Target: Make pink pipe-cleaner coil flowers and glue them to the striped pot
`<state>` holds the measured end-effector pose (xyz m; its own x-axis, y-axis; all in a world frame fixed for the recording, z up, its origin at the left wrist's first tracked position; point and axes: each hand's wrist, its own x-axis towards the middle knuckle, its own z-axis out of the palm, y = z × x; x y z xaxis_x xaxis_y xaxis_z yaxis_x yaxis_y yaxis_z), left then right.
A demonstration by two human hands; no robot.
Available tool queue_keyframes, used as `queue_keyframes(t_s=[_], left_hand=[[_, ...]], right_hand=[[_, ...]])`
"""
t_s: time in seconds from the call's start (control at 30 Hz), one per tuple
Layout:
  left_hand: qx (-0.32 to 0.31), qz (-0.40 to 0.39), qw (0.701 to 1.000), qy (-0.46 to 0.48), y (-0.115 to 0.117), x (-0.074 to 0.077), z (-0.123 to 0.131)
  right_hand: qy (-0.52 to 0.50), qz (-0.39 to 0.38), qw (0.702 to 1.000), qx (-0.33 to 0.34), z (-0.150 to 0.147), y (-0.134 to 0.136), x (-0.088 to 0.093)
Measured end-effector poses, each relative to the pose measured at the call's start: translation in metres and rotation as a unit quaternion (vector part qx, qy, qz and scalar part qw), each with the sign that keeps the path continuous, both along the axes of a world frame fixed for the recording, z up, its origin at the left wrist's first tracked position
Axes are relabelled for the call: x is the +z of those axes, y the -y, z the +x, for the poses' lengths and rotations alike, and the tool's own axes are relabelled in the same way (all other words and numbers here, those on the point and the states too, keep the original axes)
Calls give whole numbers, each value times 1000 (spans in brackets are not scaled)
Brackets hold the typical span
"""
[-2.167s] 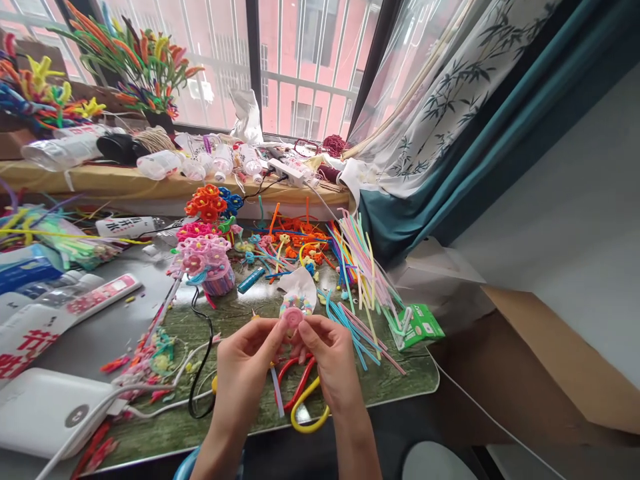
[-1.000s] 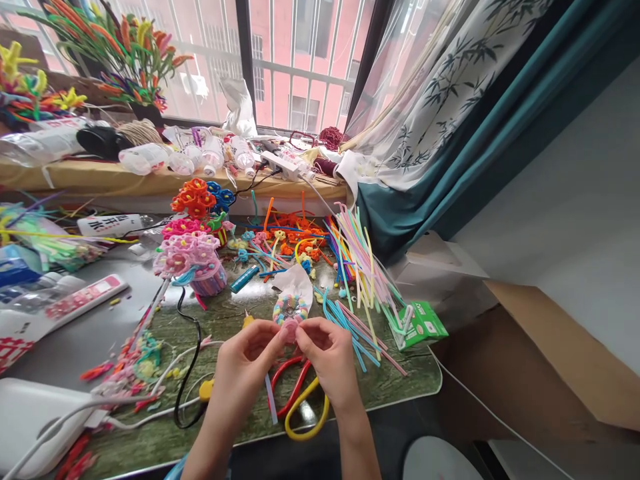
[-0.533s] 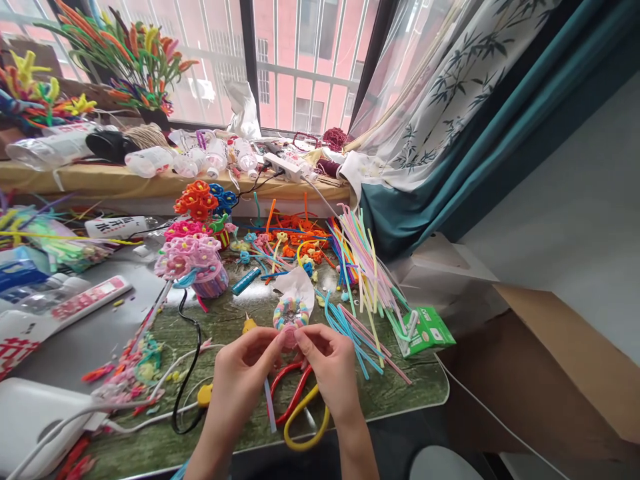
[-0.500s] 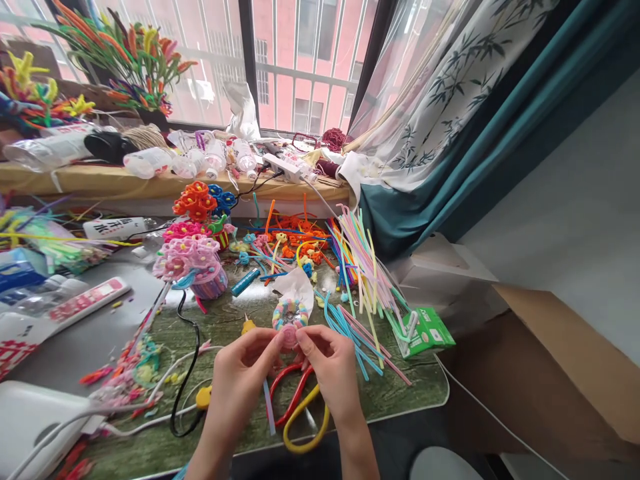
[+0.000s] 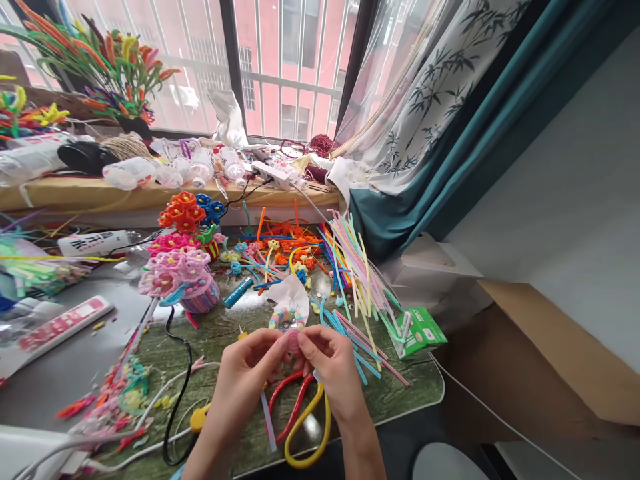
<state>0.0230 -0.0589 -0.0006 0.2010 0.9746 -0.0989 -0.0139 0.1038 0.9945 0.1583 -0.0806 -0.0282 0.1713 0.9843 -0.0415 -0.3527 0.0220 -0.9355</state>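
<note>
Between the fingertips of my left hand [image 5: 253, 363] and my right hand [image 5: 327, 357] is a small pink coil of pipe cleaner [image 5: 293, 343]. Both hands pinch it from opposite sides, above the table's front part. Just behind it lies a pastel ring [image 5: 285, 316] of pink, yellow and blue pieces, its near side hidden by the coil and fingers. White paper [image 5: 291, 292] lies beneath and behind that ring. Under my hands are red-handled pliers [image 5: 295, 407], a yellow-handled tool [image 5: 306, 460] and a translucent glue stick [image 5: 269, 420].
Blue pipe cleaners [image 5: 345, 333] and a pastel bundle [image 5: 357, 260] lie to the right, near a green packet [image 5: 421, 331]. At left stand a pot of pink fuzzy flowers [image 5: 175, 270] and a black cable [image 5: 187, 373]. A cardboard box [image 5: 545, 340] sits beyond the table's right edge.
The view has shifted slightly, so the background sits further left and lower. Both hands keep their pinch on the pink coil, which now covers more of the pastel ring.
</note>
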Motion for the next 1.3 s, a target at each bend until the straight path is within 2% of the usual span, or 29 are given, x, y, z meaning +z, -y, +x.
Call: queue_keyframes(t_s=[0.3, 0.4, 0.67, 0.77, 1.0, 1.3], left_hand=[[29, 22, 999, 10, -5, -13, -14], [32, 25, 999, 20, -5, -13, -18], [74, -19, 995, 70, 1, -14, -31], [80, -34, 992, 88, 2, -18, -36], [72, 26, 996, 41, 1, -26, -45], [115, 3, 992, 53, 10, -28, -40]], right_hand=[[-14, -11, 1000, -12, -17, -6, 3], [-9, -12, 1000, -12, -21, -8, 1], [5, -1, 1000, 29, -35, -10, -5], [38, -1, 999, 19, -40, -12, -3], [97, -12, 994, 44, -42, -11, -1], [67, -9, 996, 51, -44, -6, -9]])
